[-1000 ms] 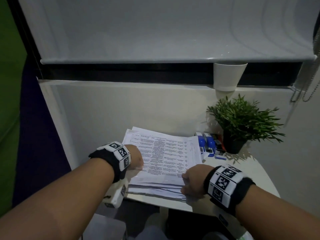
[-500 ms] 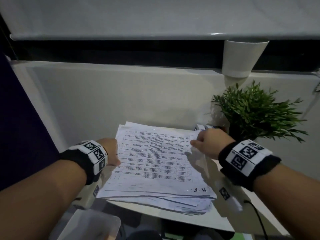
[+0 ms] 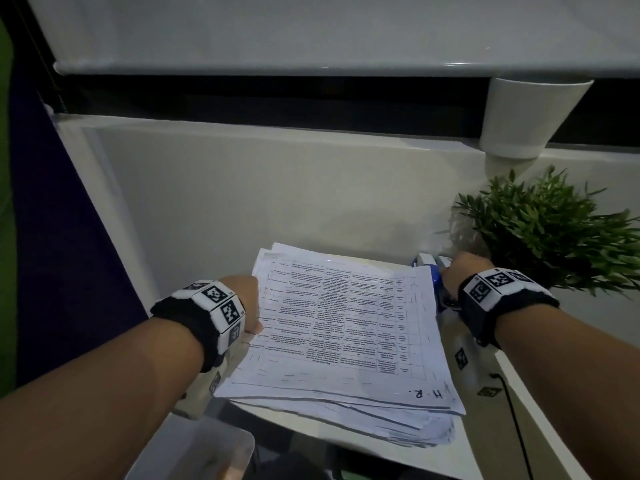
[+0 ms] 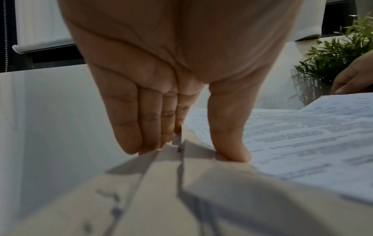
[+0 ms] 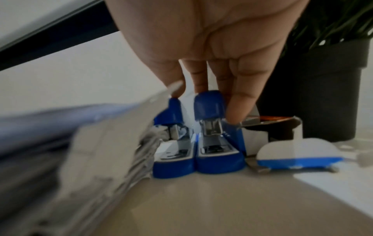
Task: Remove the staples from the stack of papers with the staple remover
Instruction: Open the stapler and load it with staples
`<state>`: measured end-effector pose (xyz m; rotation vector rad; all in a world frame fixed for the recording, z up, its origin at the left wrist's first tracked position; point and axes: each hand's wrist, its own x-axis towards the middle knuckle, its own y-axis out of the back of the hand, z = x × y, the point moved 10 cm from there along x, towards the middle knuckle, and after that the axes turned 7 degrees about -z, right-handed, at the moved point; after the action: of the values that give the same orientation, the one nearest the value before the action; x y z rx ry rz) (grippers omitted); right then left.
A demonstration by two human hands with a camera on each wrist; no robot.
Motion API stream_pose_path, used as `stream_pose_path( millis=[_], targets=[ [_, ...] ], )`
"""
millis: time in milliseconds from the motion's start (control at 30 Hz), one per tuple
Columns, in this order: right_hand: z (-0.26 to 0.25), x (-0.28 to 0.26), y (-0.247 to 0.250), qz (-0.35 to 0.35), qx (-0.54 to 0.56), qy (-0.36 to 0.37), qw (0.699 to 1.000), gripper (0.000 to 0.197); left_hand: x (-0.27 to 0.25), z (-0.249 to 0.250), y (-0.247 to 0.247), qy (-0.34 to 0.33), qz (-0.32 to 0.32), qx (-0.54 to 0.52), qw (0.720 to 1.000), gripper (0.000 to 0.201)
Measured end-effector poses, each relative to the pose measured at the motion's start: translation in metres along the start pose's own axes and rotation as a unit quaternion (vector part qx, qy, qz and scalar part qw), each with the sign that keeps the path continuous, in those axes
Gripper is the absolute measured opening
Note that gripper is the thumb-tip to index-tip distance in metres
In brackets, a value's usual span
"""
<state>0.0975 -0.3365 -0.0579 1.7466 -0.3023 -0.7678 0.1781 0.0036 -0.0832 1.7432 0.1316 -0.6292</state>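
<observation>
A thick stack of printed papers (image 3: 346, 334) lies on the white table (image 3: 547, 420). My left hand (image 3: 251, 306) holds the stack's left edge. In the left wrist view its thumb (image 4: 232, 143) presses on the top sheet and its fingers (image 4: 139, 135) lie against the edge, with a staple (image 4: 179, 149) between them. My right hand (image 3: 450, 273) is at the stack's far right corner, above two blue staplers (image 5: 212, 127). Its straight fingers (image 5: 240, 103) touch the top and right side of the right-hand stapler, which stands on the table. A flat white-and-blue tool (image 5: 298, 154) lies just right of the staplers.
A green plant (image 3: 554, 237) in a black pot (image 5: 331, 95) stands right behind the staplers. A white cup (image 3: 526, 119) hangs under the shelf above. A clear plastic container (image 3: 194, 452) sits below the table's near left edge. A black cable (image 3: 516, 427) crosses the table on the right.
My right hand left the stack's near edge, moved to its far right corner, and now reaches the blue staplers. My left hand has stayed on the left edge.
</observation>
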Motion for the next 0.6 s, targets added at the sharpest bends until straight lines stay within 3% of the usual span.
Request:
stream_pose_path(
  millis=[100,167,333,600],
  targets=[
    [0.002,0.011,-0.001,0.028,0.007,0.022,0.999,0.02,-0.002,-0.001,0.002,0.007,0.006,-0.012,1.0,0.055],
    [0.0,0.005,-0.005,0.006,-0.023,0.019,1.0,0.012,-0.002,0.0,0.002,0.008,0.005,-0.016,1.0,0.055],
    [-0.001,-0.003,-0.004,0.011,0.002,0.006,1.0,0.041,-0.005,0.0,0.002,0.008,0.007,-0.012,1.0,0.051],
    [-0.001,-0.008,-0.004,0.008,0.014,0.005,1.0,0.035,-0.005,0.001,0.001,0.009,0.005,0.014,1.0,0.052]
  ],
)
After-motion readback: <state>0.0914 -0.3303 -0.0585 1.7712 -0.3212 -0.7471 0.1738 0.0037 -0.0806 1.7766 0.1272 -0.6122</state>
